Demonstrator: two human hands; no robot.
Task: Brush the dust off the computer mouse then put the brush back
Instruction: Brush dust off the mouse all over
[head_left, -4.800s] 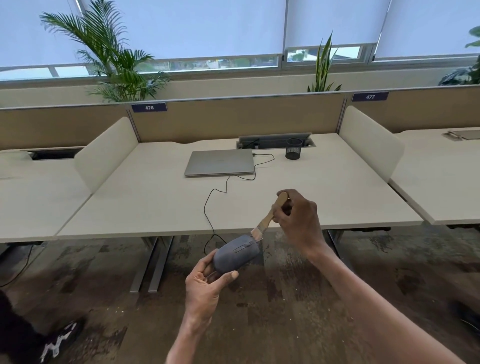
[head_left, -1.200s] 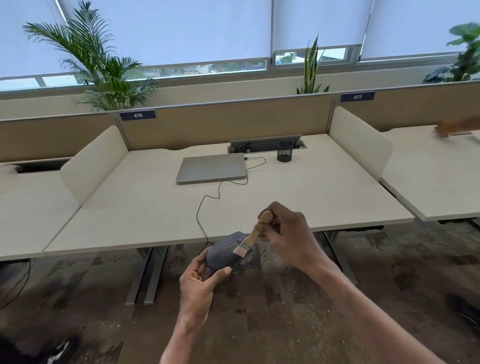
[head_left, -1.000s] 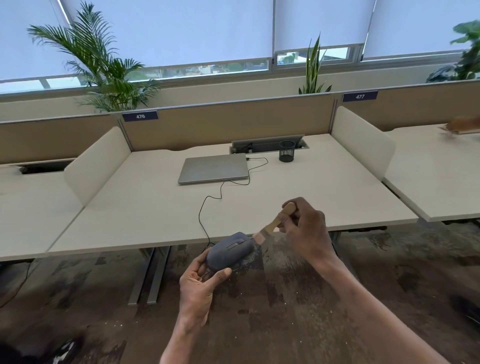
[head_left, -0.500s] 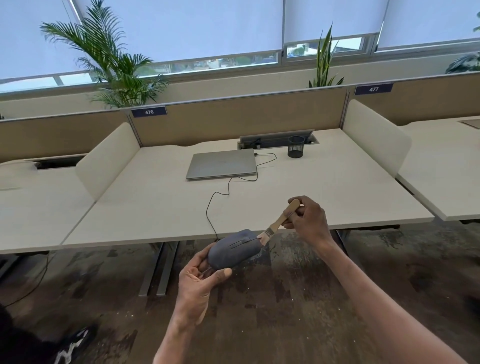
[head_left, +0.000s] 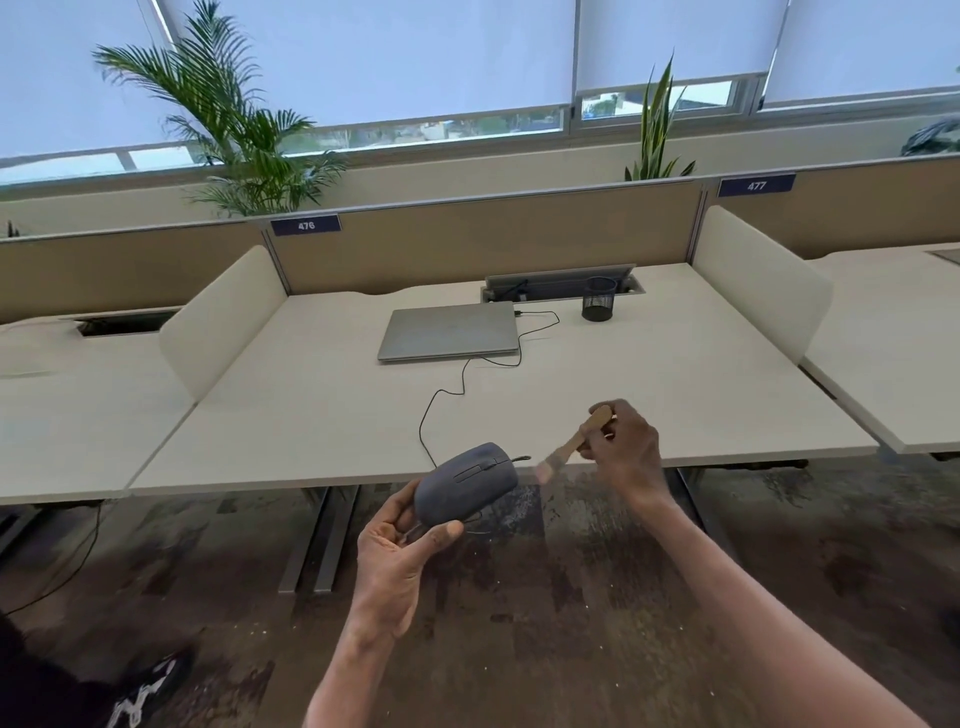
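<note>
Shown: the left hand (head_left: 400, 551) grasps a grey computer mouse (head_left: 467, 480) by its rear, thumb below and fingers wrapped behind, and holds it in the air just in front of the near edge of the desk (head_left: 311, 415). The right hand (head_left: 623, 447) is closed on the wooden handle of a small brush (head_left: 569, 447); the bristles point toward the nose of the mouse and sit just beside it, apart from the shell. A thin black cable (head_left: 441, 400) trails from the nose of the mouse across the desk toward a closed laptop (head_left: 449, 330). A dark mesh cup (head_left: 598, 305) stands near the laptop, to its right.

Handling, as judged: the mouse is probably light and rigid, with a smooth shell that could slip, so a hold across its sides near the rear, clear of the buttons and wheel, seems best. The brush is likely light, its handle stiff and its bristles soft; the handle is the place to grip.

Limits of view: the bristles are blurred, so their exact gap from the mouse is uncertain. The underside of the mouse and most left fingertips are hidden. Where the cable ends cannot be made out. No dust is discernible.
</note>
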